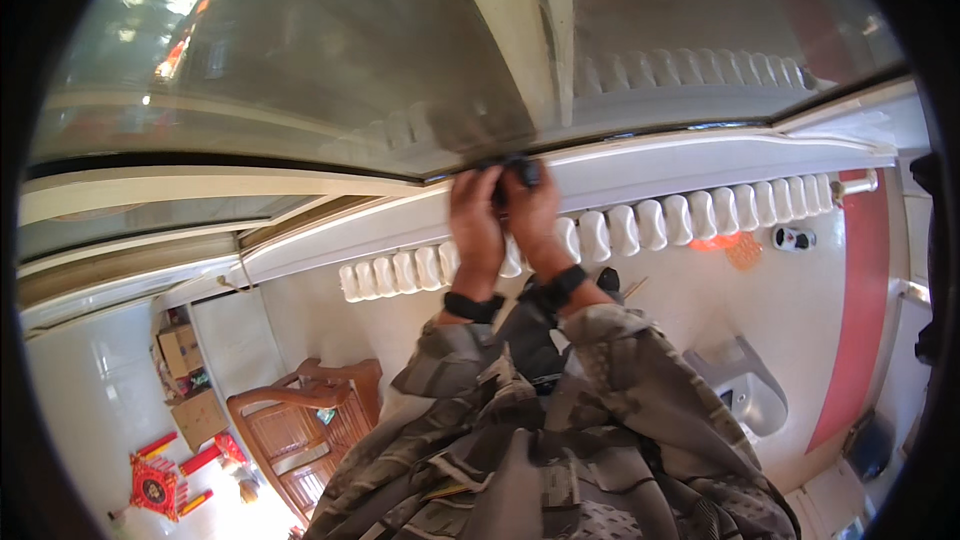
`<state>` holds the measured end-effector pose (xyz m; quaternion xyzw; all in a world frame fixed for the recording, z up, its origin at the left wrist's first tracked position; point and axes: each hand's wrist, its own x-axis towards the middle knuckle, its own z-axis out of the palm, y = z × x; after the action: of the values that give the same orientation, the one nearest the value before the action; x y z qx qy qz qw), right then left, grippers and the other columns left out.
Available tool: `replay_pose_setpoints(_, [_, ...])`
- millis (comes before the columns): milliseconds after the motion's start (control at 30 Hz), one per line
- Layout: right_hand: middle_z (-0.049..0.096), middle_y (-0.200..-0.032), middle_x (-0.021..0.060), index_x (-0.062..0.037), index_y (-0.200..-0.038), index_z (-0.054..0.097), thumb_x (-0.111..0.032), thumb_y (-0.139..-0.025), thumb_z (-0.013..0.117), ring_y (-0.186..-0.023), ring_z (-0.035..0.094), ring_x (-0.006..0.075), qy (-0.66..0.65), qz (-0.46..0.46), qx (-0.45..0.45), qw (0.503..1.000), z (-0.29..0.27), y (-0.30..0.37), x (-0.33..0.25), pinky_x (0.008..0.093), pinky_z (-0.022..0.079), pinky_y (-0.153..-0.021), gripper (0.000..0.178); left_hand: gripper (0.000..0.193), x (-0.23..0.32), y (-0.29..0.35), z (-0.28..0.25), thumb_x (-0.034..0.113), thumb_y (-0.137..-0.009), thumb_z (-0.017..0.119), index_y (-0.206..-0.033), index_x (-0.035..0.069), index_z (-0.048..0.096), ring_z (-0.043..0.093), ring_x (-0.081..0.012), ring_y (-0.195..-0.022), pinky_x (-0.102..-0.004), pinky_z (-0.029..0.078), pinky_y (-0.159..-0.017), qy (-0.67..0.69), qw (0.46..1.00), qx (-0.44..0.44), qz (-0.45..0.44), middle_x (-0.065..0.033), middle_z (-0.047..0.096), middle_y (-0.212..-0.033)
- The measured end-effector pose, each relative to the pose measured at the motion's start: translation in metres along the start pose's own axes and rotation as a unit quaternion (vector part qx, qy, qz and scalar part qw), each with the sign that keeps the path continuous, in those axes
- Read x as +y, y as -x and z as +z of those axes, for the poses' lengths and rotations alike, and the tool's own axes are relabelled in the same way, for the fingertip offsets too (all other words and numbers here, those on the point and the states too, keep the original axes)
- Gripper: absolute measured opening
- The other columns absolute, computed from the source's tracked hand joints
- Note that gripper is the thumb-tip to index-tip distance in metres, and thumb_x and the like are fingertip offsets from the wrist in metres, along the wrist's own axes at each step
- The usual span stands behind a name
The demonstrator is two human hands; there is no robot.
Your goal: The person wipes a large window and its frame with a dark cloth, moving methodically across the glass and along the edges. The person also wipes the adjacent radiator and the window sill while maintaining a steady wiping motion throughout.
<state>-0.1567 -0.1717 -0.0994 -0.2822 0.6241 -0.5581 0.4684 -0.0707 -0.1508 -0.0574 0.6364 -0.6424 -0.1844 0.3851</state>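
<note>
Both my arms reach forward to the lower edge of a large glass window [340, 50]. My left hand [475, 225] and my right hand [533, 215] are side by side at the window's cream frame [330, 183], fingers curled. Between and under the fingers is a small black object [522, 172], pressed against the foot of the glass; its kind is partly hidden by my hands. A dark reflection of the hands shows in the pane just above. Each wrist has a black band, below camouflage-patterned sleeves.
Below the white sill [660, 172] runs a white ribbed radiator [640, 227]. A wooden armchair [300, 420] stands at lower left, near cardboard boxes [185, 355] and a red decoration [157, 485]. On the right are a grey stool-like item [762, 400] and a red strip [850, 320].
</note>
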Motion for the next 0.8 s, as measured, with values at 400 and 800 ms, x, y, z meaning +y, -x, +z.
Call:
replay_pose_setpoints(400, [0.078,-0.092,0.0050,-0.0059,-0.125,0.072,-0.034,-0.109,0.065,-0.067,0.071,0.0153,-0.319,0.290,-0.346,0.833,0.026,0.061,-0.043,0.0272,0.054,-0.052,0.033,0.053,0.005,0.034,-0.150,0.003,-0.106,0.073,-0.157,0.001,0.060,0.069,-0.0165,-0.117,-0.0317,0.057,-0.103,0.289,0.944,0.095,-0.127,-0.0083,0.071,-0.138])
replay_pose_setpoints(800, [0.073,-0.104,-0.0003,-0.0043,-0.125,0.071,-0.034,-0.107,0.078,-0.090,0.066,0.0081,-0.206,0.154,-0.250,0.933,-0.098,0.039,-0.073,0.0259,0.054,-0.079,0.035,0.050,0.050,0.033,-0.041,0.005,-0.108,0.066,-0.158,0.004,0.060,0.067,-0.0248,-0.133,-0.0423,0.055,-0.114,0.588,0.729,-0.018,-0.350,-0.0100,0.069,-0.146])
